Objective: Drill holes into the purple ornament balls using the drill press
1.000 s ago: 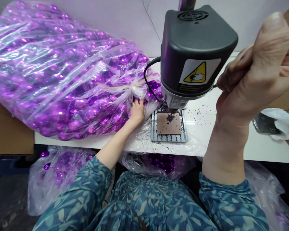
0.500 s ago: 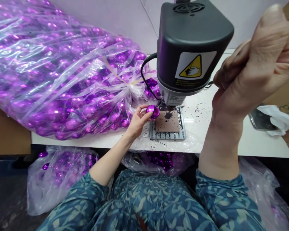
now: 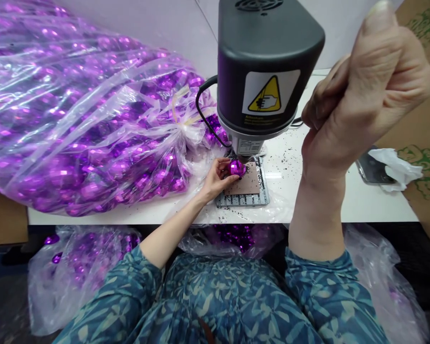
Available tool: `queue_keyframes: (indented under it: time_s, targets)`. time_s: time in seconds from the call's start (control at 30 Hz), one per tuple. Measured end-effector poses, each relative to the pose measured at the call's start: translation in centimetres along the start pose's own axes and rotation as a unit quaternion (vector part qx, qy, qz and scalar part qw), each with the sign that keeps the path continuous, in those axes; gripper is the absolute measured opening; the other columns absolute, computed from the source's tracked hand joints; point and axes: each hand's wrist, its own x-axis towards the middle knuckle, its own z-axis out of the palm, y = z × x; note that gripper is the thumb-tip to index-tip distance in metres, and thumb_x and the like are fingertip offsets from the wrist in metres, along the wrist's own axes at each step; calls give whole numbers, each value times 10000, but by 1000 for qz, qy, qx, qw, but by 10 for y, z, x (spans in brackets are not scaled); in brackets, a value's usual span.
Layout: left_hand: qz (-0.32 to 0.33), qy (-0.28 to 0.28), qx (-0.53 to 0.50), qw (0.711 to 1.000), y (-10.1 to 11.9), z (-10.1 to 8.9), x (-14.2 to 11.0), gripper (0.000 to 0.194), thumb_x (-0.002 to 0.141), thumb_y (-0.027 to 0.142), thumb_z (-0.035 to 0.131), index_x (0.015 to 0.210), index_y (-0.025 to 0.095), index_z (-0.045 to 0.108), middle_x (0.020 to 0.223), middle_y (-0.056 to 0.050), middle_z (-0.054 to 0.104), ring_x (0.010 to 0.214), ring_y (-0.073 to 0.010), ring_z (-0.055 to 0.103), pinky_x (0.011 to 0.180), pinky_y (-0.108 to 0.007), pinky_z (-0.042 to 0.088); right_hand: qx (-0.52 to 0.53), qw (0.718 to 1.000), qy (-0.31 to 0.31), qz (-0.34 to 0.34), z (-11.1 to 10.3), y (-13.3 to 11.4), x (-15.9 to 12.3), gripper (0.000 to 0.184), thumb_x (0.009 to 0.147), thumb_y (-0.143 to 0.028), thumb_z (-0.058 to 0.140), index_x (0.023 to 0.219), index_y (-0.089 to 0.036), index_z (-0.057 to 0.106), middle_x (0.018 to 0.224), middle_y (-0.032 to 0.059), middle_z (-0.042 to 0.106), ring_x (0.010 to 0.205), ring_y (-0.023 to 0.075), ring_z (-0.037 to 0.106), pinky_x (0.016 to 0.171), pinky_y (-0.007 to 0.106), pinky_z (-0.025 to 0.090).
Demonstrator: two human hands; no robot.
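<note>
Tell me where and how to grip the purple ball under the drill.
Pinch the ball around its middle, coming from the left as the left hand does, thumb on the near side. It's round with no visible handle, and the drill sits right above, so the top looks a poor choice.

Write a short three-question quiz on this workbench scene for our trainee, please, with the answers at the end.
1. Multiple choice: What colour is the faceted ball in the left grip?
A) Green
B) Purple
C) White
2. True or false: The crumpled white sheet lies partly over the dark device.
3. Fill in: The yellow triangle on the black housing shows a ____.

Key: 1. B; 2. True; 3. Hand.
</note>
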Motion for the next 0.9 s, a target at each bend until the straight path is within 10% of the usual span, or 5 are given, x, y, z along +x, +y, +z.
queue_keyframes:
  time_s: [0.9]
  targets:
    - [79,-57,74,992,-11,2,-4,534,876,443,817,1303,241,569,1323,-124,686,1267,-288,692,1131,-510,565,29,1000,3,9,0,0,-4,603,769,-691,642,563,-191,377,460,-69,332,398,30,338,491,262,263]
